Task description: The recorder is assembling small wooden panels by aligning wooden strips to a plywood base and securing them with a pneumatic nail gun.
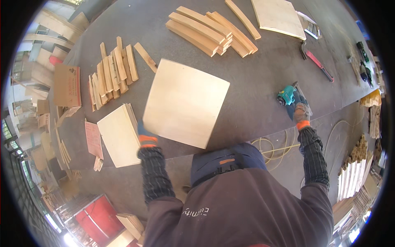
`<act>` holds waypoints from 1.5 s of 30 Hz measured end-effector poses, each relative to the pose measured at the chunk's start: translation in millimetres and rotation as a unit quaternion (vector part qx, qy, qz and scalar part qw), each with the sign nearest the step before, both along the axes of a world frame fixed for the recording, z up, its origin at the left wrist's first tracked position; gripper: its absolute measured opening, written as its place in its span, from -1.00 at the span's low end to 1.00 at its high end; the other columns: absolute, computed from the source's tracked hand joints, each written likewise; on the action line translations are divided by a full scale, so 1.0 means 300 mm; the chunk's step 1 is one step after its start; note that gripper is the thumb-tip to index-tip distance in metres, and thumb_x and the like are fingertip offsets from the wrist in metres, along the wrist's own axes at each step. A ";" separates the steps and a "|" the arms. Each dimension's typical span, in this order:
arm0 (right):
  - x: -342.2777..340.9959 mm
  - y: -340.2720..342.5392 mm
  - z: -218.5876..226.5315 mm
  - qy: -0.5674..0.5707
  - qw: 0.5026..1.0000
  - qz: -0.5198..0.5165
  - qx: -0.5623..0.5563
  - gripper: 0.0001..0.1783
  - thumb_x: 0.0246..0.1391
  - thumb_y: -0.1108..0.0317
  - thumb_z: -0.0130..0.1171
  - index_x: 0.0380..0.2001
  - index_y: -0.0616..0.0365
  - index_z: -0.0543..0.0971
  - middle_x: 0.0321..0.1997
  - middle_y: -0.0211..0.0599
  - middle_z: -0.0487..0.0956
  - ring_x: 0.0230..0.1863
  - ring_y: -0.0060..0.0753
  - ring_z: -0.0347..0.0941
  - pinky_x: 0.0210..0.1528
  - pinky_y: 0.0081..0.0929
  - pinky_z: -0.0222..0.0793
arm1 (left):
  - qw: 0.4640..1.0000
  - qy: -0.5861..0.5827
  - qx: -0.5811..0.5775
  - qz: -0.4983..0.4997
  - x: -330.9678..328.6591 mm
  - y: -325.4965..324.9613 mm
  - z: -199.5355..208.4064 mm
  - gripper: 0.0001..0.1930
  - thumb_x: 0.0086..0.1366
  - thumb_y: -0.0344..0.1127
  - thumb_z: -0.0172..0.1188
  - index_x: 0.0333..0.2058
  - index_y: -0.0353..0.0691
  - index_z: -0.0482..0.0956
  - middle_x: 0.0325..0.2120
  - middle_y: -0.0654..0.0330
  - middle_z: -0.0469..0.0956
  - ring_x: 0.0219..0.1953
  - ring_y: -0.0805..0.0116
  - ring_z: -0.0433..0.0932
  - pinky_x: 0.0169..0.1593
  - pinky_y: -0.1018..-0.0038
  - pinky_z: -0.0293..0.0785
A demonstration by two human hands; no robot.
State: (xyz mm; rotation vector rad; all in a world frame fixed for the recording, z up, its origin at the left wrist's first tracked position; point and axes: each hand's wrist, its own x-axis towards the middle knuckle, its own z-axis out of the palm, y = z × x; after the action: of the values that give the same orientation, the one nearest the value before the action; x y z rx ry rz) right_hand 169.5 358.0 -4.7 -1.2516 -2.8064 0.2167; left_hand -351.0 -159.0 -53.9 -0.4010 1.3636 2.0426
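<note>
A square pale wooden panel (187, 105) is at the middle of the dark worktable, tilted across the view. My left hand (145, 133), in a blue work glove with an orange cuff, grips the panel's lower left edge; the panel hides some of the fingers. Over by the table's right side, my right hand (301, 108), gloved alike, is wrapped round the handle of a teal nail gun (286, 95). That tool is apart from the panel. Left of my left hand lies a stack of pale panels (119, 138).
Wooden strips lie in a left pile (112, 72) and a far pile (201, 31). Another panel (279, 17) and a red-handled hammer (317, 64) are at the far right. A cardboard box (67, 85) stands at the left. A yellowish hose (273, 150) coils below the table's near edge.
</note>
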 end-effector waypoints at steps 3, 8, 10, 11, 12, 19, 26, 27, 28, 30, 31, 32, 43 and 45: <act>-0.121 -0.015 0.027 0.036 0.997 -0.013 -0.069 -0.25 0.18 0.00 0.33 0.34 0.17 0.45 0.31 0.10 0.55 0.33 0.24 0.46 0.40 -0.02 0.36 | 0.994 0.057 -0.095 0.003 0.253 -0.005 -0.064 -0.35 0.61 0.16 -0.11 0.32 -0.30 0.47 0.28 0.01 0.54 0.29 0.03 0.51 0.39 0.13 0.43; -0.538 -0.004 0.079 0.127 0.985 0.116 -0.016 -0.27 0.17 0.08 0.34 0.34 0.14 0.46 0.22 0.13 0.60 0.25 0.20 0.51 0.31 -0.05 0.43 | 0.971 -0.175 0.132 0.095 0.506 0.062 -0.108 -0.56 0.61 -0.16 0.05 0.27 -0.34 0.47 0.24 -0.07 0.56 0.28 -0.01 0.54 0.35 0.00 0.53; -0.743 0.016 0.091 0.111 0.982 0.116 -0.103 -0.24 0.24 -0.02 0.29 0.38 0.15 0.41 0.28 0.14 0.57 0.35 0.22 0.45 0.42 -0.03 0.34 | 0.967 -0.203 0.120 0.101 0.586 0.068 -0.117 -0.62 0.60 -0.25 0.05 0.24 -0.35 0.48 0.22 -0.10 0.56 0.26 -0.04 0.56 0.32 -0.08 0.55; -0.848 0.020 0.085 0.092 0.988 0.109 -0.059 -0.25 0.25 -0.02 0.28 0.39 0.15 0.41 0.28 0.12 0.57 0.35 0.21 0.45 0.43 -0.03 0.34 | 0.975 -0.190 0.090 0.068 0.627 0.063 -0.116 -0.62 0.59 -0.27 0.08 0.24 -0.36 0.48 0.19 -0.12 0.58 0.24 -0.09 0.57 0.29 -0.13 0.59; -0.946 0.019 0.073 0.105 0.982 0.156 -0.032 -0.25 0.27 -0.01 0.27 0.39 0.15 0.40 0.28 0.10 0.57 0.36 0.19 0.45 0.43 -0.02 0.35 | 0.985 -0.164 0.023 0.057 0.657 0.057 -0.114 -0.62 0.58 -0.28 0.11 0.23 -0.37 0.47 0.16 -0.14 0.59 0.23 -0.14 0.59 0.26 -0.19 0.63; -1.320 0.040 0.021 0.037 0.989 0.140 0.026 -0.34 0.24 0.01 0.31 0.30 0.09 0.46 0.29 -0.01 0.53 0.33 0.07 0.49 0.33 0.00 0.46 | 0.989 -0.118 0.051 0.073 0.711 0.026 -0.107 -0.62 0.57 -0.29 0.12 0.24 -0.38 0.46 0.11 -0.16 0.62 0.08 -0.18 0.69 0.05 -0.11 0.79; -1.391 0.068 -0.046 0.037 0.996 0.082 0.019 -0.28 0.16 0.02 0.36 0.32 0.08 0.47 0.28 0.07 0.55 0.28 0.20 0.49 0.30 0.03 0.45 | 0.987 -0.088 0.057 0.123 0.660 0.015 -0.130 -0.62 0.57 -0.31 0.13 0.25 -0.36 0.47 0.09 -0.15 0.64 0.06 -0.13 0.71 0.02 -0.07 0.82; -1.398 0.076 -0.060 0.030 0.997 0.072 0.007 -0.31 0.17 0.05 0.37 0.31 0.08 0.49 0.26 0.07 0.55 0.25 0.19 0.51 0.28 0.02 0.47 | 0.988 -0.072 0.039 0.134 0.645 0.021 -0.134 -0.62 0.57 -0.31 0.13 0.25 -0.35 0.47 0.09 -0.14 0.64 0.06 -0.12 0.71 0.03 -0.07 0.81; -1.406 0.085 -0.070 0.030 0.997 0.074 -0.020 -0.34 0.17 0.08 0.37 0.30 0.07 0.52 0.24 0.07 0.56 0.22 0.18 0.53 0.26 0.00 0.48 | 0.987 -0.096 0.059 0.112 0.630 0.030 -0.137 -0.62 0.57 -0.31 0.13 0.25 -0.35 0.47 0.09 -0.14 0.64 0.06 -0.12 0.71 0.03 -0.07 0.81; -1.410 0.085 -0.077 0.018 0.998 0.053 0.024 -0.36 0.18 0.12 0.37 0.27 0.12 0.54 0.16 -0.01 0.59 0.13 0.05 0.57 0.19 -0.09 0.52 | 0.986 -0.051 0.073 0.138 0.610 0.048 -0.136 -0.63 0.58 -0.32 0.12 0.24 -0.38 0.47 0.09 -0.15 0.64 0.07 -0.12 0.70 0.04 -0.08 0.80; -1.401 0.083 -0.067 0.013 0.998 0.059 0.008 -0.39 0.18 0.15 0.37 0.25 0.16 0.57 0.07 -0.09 0.63 0.05 -0.08 0.62 0.12 -0.17 0.57 | 0.986 -0.085 0.076 0.120 0.605 0.059 -0.134 -0.63 0.58 -0.32 0.12 0.24 -0.38 0.47 0.09 -0.15 0.64 0.07 -0.12 0.70 0.04 -0.08 0.80; -1.385 0.078 -0.049 0.010 0.998 0.042 0.051 -0.39 0.18 0.15 0.37 0.25 0.16 0.57 0.07 -0.09 0.63 0.05 -0.08 0.62 0.12 -0.17 0.57 | 0.986 -0.083 0.086 0.119 0.604 0.072 -0.132 -0.63 0.58 -0.32 0.12 0.23 -0.40 0.47 0.08 -0.16 0.65 0.07 -0.13 0.70 0.03 -0.07 0.81; -0.706 -0.219 0.242 0.118 0.843 0.046 -0.522 -0.40 0.17 0.31 0.44 0.24 0.26 0.56 -0.05 -0.25 0.62 -0.13 -0.44 0.60 -0.11 -0.46 0.60 | 0.990 -0.132 -0.045 -0.002 0.551 0.055 -0.125 -0.64 0.54 -0.27 0.17 0.12 -0.48 0.50 -0.06 -0.13 0.69 -0.24 -0.02 0.78 -0.18 0.04 0.84; -0.593 -0.269 0.204 0.122 0.885 0.195 -0.404 -0.42 0.14 0.37 0.42 0.23 0.21 0.56 0.08 -0.05 0.61 0.02 -0.16 0.62 -0.03 -0.27 0.58 | 0.980 -0.147 -0.133 -0.032 0.565 0.004 -0.135 -0.70 0.53 -0.29 0.17 0.07 -0.40 0.53 -0.15 -0.09 0.70 -0.29 0.07 0.77 -0.25 0.15 0.81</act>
State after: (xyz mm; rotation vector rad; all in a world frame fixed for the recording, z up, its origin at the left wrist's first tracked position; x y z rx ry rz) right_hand -8.3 277.5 56.6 -0.5985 -2.7503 1.5653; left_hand -181.4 -157.7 -94.6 -0.7343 1.4446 1.6723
